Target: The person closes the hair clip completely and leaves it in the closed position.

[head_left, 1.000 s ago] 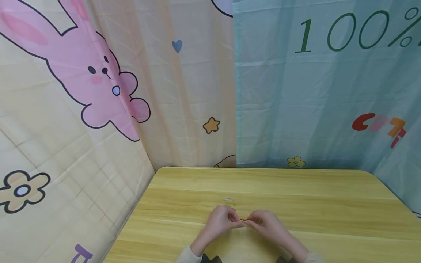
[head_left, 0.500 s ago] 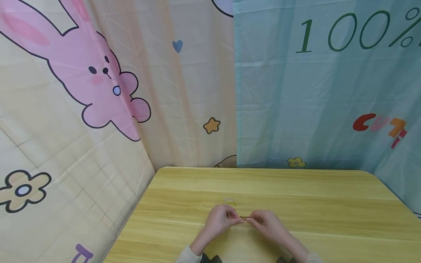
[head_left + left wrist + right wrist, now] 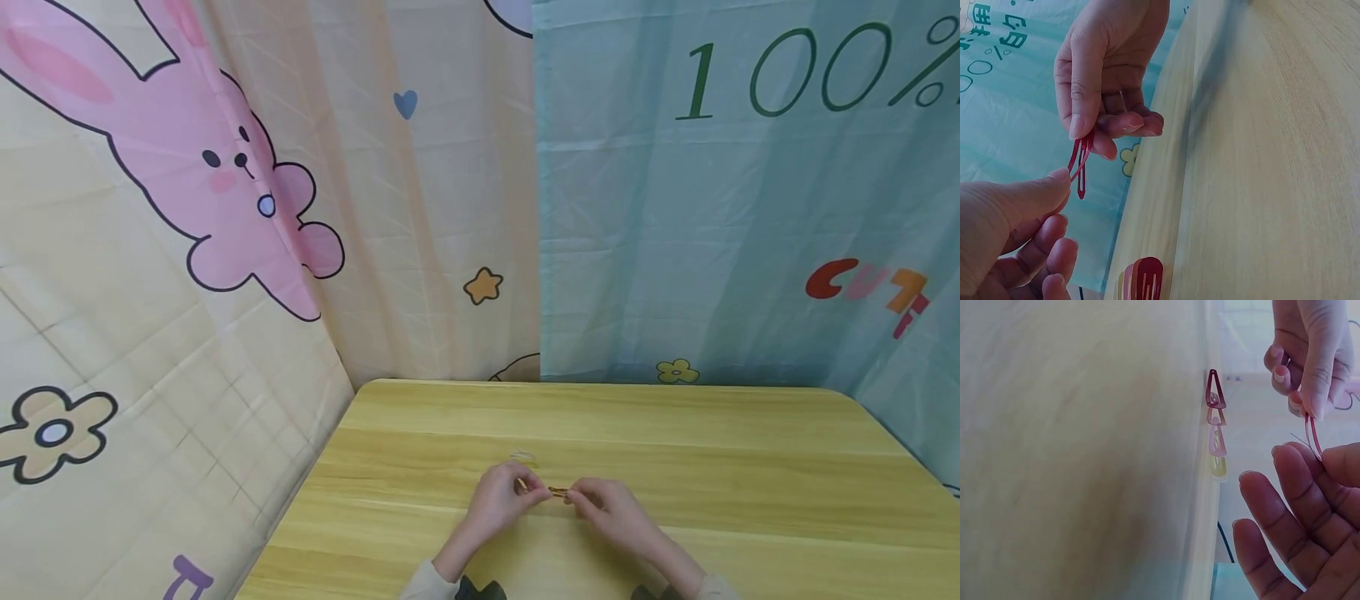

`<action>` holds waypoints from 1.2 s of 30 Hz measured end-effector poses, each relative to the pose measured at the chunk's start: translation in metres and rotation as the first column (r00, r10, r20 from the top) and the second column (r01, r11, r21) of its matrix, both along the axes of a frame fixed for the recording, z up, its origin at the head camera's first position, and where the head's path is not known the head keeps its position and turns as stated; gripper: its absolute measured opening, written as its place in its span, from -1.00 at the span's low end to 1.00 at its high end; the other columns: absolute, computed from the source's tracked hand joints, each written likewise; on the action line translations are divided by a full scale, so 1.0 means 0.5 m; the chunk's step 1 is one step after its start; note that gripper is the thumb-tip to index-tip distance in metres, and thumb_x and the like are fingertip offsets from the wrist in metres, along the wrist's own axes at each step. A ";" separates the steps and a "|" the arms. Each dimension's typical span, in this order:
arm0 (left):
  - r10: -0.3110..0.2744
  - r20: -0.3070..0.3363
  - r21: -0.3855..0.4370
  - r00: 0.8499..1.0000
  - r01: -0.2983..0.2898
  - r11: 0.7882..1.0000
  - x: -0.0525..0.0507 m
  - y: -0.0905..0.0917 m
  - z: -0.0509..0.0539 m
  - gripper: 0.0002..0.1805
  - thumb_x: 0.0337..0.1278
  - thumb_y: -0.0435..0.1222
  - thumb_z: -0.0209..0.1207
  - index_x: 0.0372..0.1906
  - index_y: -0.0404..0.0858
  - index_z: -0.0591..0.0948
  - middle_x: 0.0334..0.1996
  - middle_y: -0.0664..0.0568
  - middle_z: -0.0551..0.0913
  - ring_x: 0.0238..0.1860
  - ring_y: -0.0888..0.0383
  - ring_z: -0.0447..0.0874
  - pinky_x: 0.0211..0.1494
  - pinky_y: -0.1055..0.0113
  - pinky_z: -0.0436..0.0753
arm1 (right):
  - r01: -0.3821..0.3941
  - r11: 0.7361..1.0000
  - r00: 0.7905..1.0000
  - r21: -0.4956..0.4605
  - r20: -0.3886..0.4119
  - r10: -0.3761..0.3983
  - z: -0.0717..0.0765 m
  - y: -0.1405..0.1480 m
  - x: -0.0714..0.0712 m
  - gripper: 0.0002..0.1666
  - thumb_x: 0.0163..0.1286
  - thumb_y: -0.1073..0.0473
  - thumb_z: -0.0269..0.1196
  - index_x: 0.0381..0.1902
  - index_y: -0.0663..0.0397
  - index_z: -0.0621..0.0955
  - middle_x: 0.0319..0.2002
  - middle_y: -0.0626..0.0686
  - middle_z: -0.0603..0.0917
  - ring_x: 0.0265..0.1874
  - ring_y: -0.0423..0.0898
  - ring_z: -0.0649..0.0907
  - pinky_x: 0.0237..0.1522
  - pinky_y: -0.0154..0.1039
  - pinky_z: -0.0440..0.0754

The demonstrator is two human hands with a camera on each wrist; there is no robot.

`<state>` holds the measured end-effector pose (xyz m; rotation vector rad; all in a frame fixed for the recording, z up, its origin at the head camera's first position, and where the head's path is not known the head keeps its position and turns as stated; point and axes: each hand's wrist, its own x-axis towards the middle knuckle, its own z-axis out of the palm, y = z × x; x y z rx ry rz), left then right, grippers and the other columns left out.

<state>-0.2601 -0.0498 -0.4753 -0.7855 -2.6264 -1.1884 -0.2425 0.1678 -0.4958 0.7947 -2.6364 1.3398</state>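
Red clip (image 3: 1082, 153): slim and glossy, with a slotted tongue parted from a narrow outer frame; held raised over the tabletop (image 3: 712, 467), nearer its left edge than its right.
Tabletop surface: pale wood grain, far corners rounded.
Clip row (image 3: 1218, 450): smooth triangular loops in red, pink and yellow, lined up between the left hand (image 3: 504, 497) and the far edge.
Gap between fingertips: widened since half a second earlier, more of the clip being exposed; row unmoved.
Left hand pose: one clip end pinched by thumb and forefinger, other fingers loosely bent.
Right hand (image 3: 611, 510): opposite end pinched likewise, remaining fingers spread.
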 end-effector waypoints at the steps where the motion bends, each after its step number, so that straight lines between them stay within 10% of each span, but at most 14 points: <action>1: -0.002 0.005 0.005 1.000 0.002 1.000 0.000 0.000 0.000 -0.84 0.01 -0.11 0.36 -0.49 -0.09 0.69 -0.49 0.33 0.53 -0.57 0.43 0.42 -0.50 0.50 0.46 | -0.001 1.000 1.000 -0.006 0.014 0.001 0.001 0.000 0.001 -0.72 0.47 0.04 0.08 -0.29 0.06 0.65 -0.48 -0.10 0.60 -0.47 -0.25 0.54 -0.41 -0.29 0.51; 20: -0.059 0.225 0.157 0.972 0.024 0.987 -0.001 0.000 0.000 -0.79 0.14 -0.10 0.28 -0.36 -0.18 0.67 -0.44 0.25 0.61 -0.58 0.33 0.48 -0.57 0.42 0.45 | -0.002 0.993 0.996 -0.121 0.092 0.013 0.016 -0.001 0.011 -0.80 0.46 0.17 0.10 -0.32 0.13 0.60 -0.55 0.02 0.55 -0.59 -0.27 0.43 -0.54 -0.32 0.44; 36: -0.129 0.277 0.155 0.952 0.088 0.984 -0.001 0.003 -0.001 -0.73 0.27 -0.13 0.16 -0.19 -0.25 0.71 -0.40 0.10 0.69 -0.48 0.10 0.62 -0.54 0.43 0.46 | -0.040 0.985 0.989 -0.167 0.131 0.062 0.009 0.007 0.006 -0.70 0.48 0.08 0.07 -0.28 0.20 0.59 -0.53 0.04 0.54 -0.52 -0.21 0.49 -0.43 -0.27 0.50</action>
